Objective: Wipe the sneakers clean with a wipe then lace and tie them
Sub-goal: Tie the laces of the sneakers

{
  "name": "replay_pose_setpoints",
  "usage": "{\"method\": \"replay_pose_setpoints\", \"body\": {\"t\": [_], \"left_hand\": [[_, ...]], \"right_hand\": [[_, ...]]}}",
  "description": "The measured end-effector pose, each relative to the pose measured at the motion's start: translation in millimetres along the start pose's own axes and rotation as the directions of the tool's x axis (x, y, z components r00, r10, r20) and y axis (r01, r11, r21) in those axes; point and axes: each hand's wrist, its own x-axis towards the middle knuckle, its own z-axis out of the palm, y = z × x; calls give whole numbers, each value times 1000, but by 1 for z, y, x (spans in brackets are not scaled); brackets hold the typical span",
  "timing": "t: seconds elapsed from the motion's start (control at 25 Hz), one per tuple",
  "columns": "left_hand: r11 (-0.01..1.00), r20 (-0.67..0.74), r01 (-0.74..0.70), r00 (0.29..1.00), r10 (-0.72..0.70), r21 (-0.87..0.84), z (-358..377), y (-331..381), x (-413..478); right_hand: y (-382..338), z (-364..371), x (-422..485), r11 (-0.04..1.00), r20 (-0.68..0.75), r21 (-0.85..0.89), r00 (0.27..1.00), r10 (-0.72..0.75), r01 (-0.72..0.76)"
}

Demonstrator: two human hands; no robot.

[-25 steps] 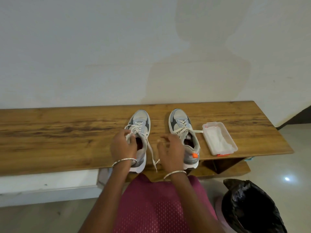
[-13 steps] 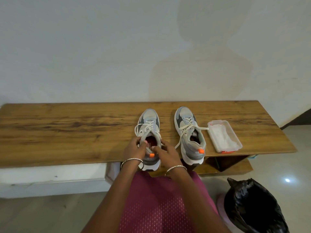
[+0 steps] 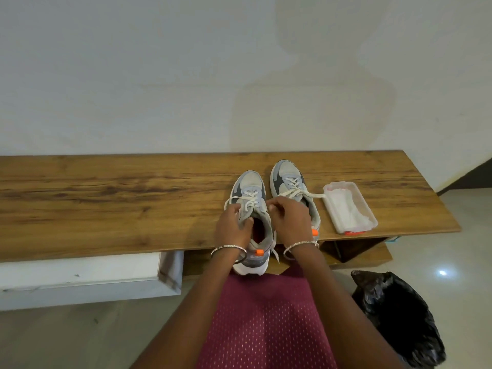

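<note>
Two grey and white sneakers with orange heel tabs stand side by side on the wooden bench (image 3: pixel 106 198), toes toward the wall. The left sneaker (image 3: pixel 250 187) sits with its heel over the bench's front edge. My left hand (image 3: pixel 233 227) pinches its white lace (image 3: pixel 249 202) at the left side of the tongue. My right hand (image 3: pixel 290 219) grips the lace on the right side and partly hides the right sneaker (image 3: pixel 288 179). That sneaker's lace trails loose toward the wipe box (image 3: pixel 350 207).
The clear plastic box of white wipes lies on the bench right of the sneakers. A bin lined with a black bag (image 3: pixel 399 320) stands on the floor at lower right. A white drawer front (image 3: pixel 80 278) sits under the bench at left. The wall is just behind.
Both hands moved up from the left sneaker's heel opening to its laces, each now holding a lace end. The view shifted slightly left.
</note>
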Motion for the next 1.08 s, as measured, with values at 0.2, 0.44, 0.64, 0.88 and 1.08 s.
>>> {"method": "replay_pose_setpoints", "body": {"t": [0.2, 0.44, 0.64, 0.88, 1.08], "left_hand": [[999, -34, -32, 999, 32, 10, 8, -10, 8], [998, -88, -68, 994, 67, -6, 14, -17, 9], [995, -116, -101, 988, 98, -18, 17, -22, 9], [993, -131, -118, 984, 118, 4, 18, -24, 10], [994, -139, -109, 984, 109, 3, 19, -24, 12]], "right_hand": [[6, 19, 41, 972, 282, -147, 950, -136, 183], [13, 22, 55, 899, 409, -215, 871, -272, 381], [11, 27, 50, 816, 462, -291, 820, -337, 499], [11, 27, 49, 874, 431, -245, 855, -289, 419], [17, 27, 49, 909, 379, -153, 872, -309, 389]]}}
